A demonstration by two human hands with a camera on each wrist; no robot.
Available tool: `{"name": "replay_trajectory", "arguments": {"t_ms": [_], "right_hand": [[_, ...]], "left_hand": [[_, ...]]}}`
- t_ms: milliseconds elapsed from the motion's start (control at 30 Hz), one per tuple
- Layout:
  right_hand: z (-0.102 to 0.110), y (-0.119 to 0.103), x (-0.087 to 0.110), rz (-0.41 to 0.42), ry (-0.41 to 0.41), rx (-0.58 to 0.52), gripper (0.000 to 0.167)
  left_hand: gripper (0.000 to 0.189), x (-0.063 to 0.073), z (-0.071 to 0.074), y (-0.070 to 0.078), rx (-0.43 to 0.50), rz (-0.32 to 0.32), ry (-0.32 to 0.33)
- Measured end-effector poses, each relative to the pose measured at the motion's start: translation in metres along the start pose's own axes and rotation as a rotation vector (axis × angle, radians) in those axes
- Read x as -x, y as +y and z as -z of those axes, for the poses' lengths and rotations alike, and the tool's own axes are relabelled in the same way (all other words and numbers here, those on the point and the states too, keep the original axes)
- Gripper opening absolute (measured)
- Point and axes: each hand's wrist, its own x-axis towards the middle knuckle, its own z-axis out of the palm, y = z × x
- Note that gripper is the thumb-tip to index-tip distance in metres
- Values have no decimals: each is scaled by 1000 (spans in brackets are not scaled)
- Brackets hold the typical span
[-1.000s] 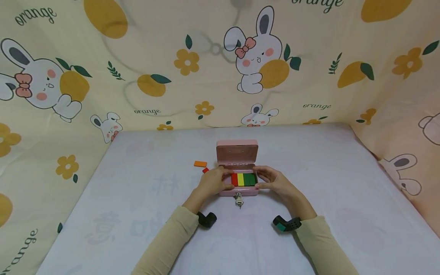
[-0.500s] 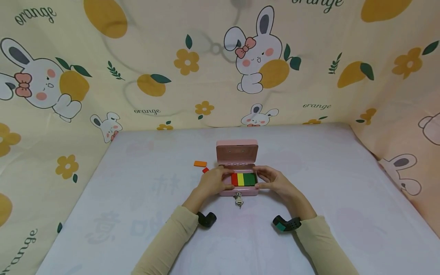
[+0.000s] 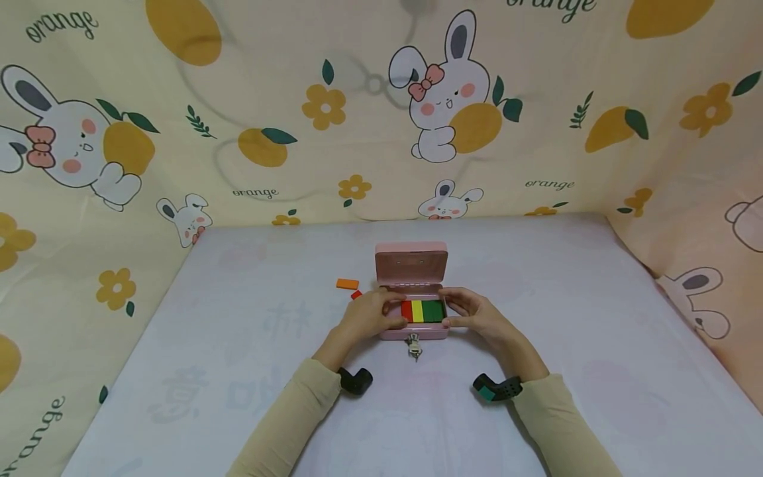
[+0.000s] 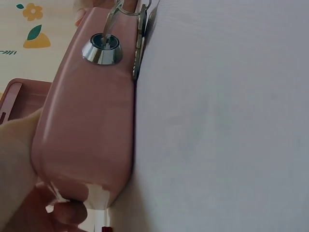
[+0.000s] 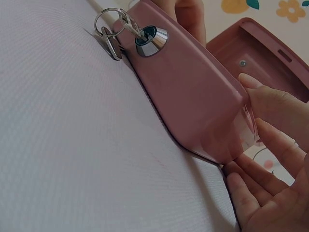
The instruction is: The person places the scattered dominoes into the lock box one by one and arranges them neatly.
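A small pink cash box [image 3: 395,335] stands on the white table, its lid [image 3: 411,265] raised at the back. Red [image 3: 406,311], yellow [image 3: 417,311] and green blocks [image 3: 433,311] lie in a row inside. My left hand [image 3: 371,314] grips the left side, thumb over the rim near the red block. At the other end my right hand [image 3: 475,309] holds the right wall; in the right wrist view its thumb [image 5: 251,82] is at the rim and its fingers lie along the outside. Keys [image 3: 414,346] on a ring hang from the front lock [image 5: 153,40].
Left of the box, behind my left hand, lie an orange block [image 3: 348,283] and a partly hidden red block [image 3: 356,295]. A patterned cloth [image 3: 357,132] with rabbits and oranges hangs around the table [image 3: 238,371].
My left wrist has shifted very slightly to the left, its hand still at the box. The right hand, the box and the blocks show no visible movement.
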Motion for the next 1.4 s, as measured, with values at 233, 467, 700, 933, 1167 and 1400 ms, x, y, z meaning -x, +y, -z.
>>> {"name": "replay_trajectory", "arguments": {"t_ms": [233,467,700,933,1167,1400], "right_hand": [[-1,-1,0,-12,6,12,68],[1,0,1,0,5,7,68],[1,0,0,-4,3,14,69],[-1,-1,1,-16,8,21,69],[0,-1,1,-10,4,16,69],[0,-1,1,-5,-1,9,69]], "left_hand": [[41,6,2,-3,33,-51,64],[29,9,6,-5,29,-101,190],[29,11,9,-8,109,-43,213],[27,14,11,-15,153,-5,277],[25,15,12,-22,155,45,348],[25,15,15,-30,167,67,456]]}}
